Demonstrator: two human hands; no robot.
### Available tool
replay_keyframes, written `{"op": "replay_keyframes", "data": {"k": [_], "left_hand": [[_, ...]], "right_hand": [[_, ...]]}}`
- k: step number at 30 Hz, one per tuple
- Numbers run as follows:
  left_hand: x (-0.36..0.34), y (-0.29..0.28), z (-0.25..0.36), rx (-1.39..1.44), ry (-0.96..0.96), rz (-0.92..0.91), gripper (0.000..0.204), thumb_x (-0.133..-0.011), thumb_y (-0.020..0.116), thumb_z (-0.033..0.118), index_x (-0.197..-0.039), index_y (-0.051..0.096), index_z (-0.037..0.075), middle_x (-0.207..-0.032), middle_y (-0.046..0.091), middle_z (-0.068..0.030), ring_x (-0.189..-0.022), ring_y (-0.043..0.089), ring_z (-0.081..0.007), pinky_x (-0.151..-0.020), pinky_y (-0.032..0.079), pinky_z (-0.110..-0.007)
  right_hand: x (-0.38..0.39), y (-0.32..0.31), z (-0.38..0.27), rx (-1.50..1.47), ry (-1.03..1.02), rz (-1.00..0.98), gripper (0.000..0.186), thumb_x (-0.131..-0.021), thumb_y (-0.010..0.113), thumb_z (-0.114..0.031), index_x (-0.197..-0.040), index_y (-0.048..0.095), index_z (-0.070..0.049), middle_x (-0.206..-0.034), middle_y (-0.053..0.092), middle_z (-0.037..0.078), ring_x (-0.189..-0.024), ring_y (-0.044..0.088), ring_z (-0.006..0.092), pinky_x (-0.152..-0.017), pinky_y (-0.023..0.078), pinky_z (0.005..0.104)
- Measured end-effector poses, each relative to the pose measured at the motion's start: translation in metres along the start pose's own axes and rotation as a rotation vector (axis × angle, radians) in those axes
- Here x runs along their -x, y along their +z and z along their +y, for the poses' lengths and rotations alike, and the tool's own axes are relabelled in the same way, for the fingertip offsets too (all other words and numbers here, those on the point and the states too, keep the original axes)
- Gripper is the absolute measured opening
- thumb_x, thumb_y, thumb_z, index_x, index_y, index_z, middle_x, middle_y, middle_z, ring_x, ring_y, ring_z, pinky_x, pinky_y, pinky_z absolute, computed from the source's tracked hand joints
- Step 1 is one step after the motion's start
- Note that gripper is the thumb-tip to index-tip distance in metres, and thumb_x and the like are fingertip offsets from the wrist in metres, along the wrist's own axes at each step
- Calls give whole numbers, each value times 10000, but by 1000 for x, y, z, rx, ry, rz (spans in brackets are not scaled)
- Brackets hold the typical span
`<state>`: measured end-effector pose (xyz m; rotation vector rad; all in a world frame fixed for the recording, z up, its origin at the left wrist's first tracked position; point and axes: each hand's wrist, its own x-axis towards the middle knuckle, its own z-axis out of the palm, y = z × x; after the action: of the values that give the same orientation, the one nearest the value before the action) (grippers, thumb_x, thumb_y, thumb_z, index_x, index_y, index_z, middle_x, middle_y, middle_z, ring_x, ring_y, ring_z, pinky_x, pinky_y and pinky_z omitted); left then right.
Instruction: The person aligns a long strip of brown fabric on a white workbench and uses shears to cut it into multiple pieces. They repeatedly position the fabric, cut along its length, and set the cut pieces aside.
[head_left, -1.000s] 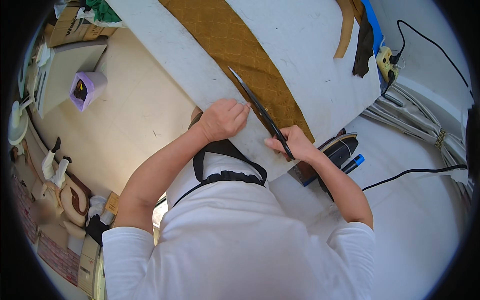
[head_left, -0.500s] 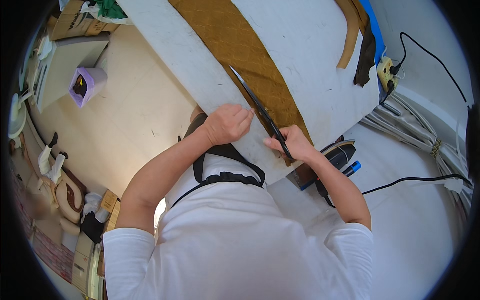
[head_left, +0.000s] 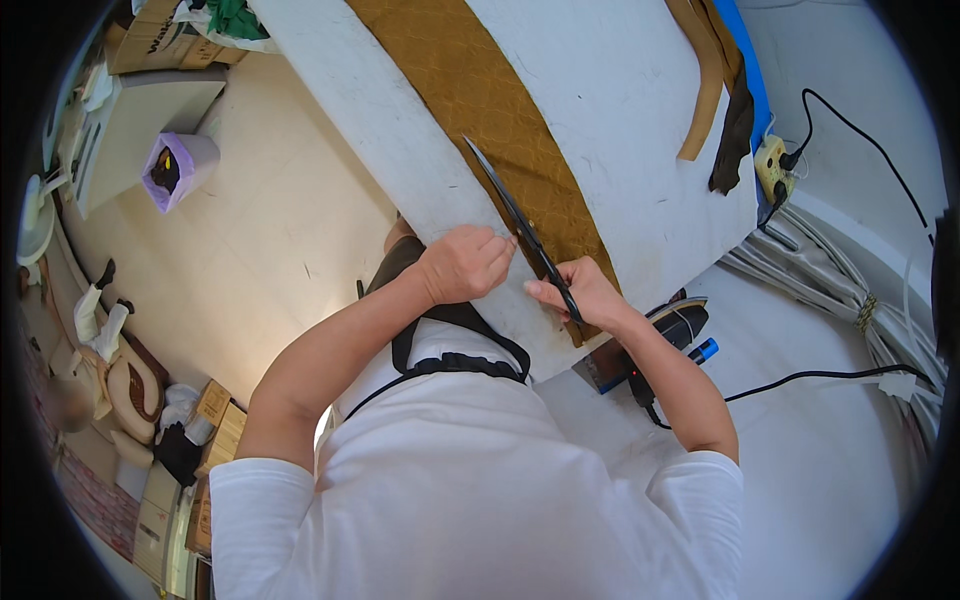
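A long strip of golden-brown quilted fabric (head_left: pixel 500 90) lies slantwise across the white table. Over its near left edge lie black-handled scissors (head_left: pixel 517 218), blades pointing up and left, away from me. My right hand (head_left: pixel 585 292) is wrapped around their handles near the table's close corner. Beside the scissors, my left hand (head_left: pixel 468 264) is closed in a pinch at the fabric's edge. Whatever sits between its fingertips is too small to make out.
A tan strip (head_left: pixel 705 80) and a dark brown piece (head_left: pixel 735 130) lie at the table's right. Below the right edge stands an iron (head_left: pixel 680 322) with a black cord (head_left: pixel 830 365). A power strip (head_left: pixel 772 165) hangs by the wall. A purple-lined bin (head_left: pixel 180 170) stands left.
My left hand has shifted slightly right and down, staying pinched beside the scissors. The right hand keeps its hold on the scissors. The whole view has moved a little.
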<state>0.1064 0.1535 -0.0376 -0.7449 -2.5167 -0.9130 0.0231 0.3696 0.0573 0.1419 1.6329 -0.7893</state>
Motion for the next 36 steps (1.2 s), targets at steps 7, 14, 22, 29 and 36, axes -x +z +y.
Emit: {"op": "replay_keyframes", "data": {"k": [7,14,22,29,36], "left_hand": [[0,-4,0,32,-18,-19,374,-715,758,128,-1046,712,-39,-750,524,-34,-683,557,-191,-562,452,-330],[-1,-5,-1,46,-7,-5,345,-724,754,124,-1029,708,-31,-744,513,-32,-674,551,-198,-562,446,-341],[5,0,-3,82,6,9,192,-727,747,101,-890,684,22,-726,506,-27,-663,543,-206,-549,423,-360],[6,2,-3,80,4,20,157,-725,742,98,-844,667,28,-722,518,-31,-651,540,-211,-549,426,-363],[5,0,-2,74,14,36,111,-725,724,92,-743,619,66,-753,568,-46,-679,580,-215,-552,425,-357]], "right_hand": [[-13,5,-16,14,-49,45,606,-842,826,-554,-584,521,-99,-524,495,-12,-481,451,77,-454,345,277],[-15,4,-15,-6,-56,24,603,-835,828,-559,-583,539,-93,-527,506,-8,-485,465,75,-455,349,270],[-24,8,-50,-1,-60,54,573,-821,830,-582,-646,639,-71,-537,522,-8,-490,474,74,-466,353,263],[-30,5,-42,57,-70,72,580,-816,834,-583,-652,645,-59,-542,533,-5,-487,477,77,-457,351,265],[-42,7,-63,-5,-95,47,592,-818,831,-584,-659,649,-43,-543,544,15,-487,487,88,-451,351,269]]}}
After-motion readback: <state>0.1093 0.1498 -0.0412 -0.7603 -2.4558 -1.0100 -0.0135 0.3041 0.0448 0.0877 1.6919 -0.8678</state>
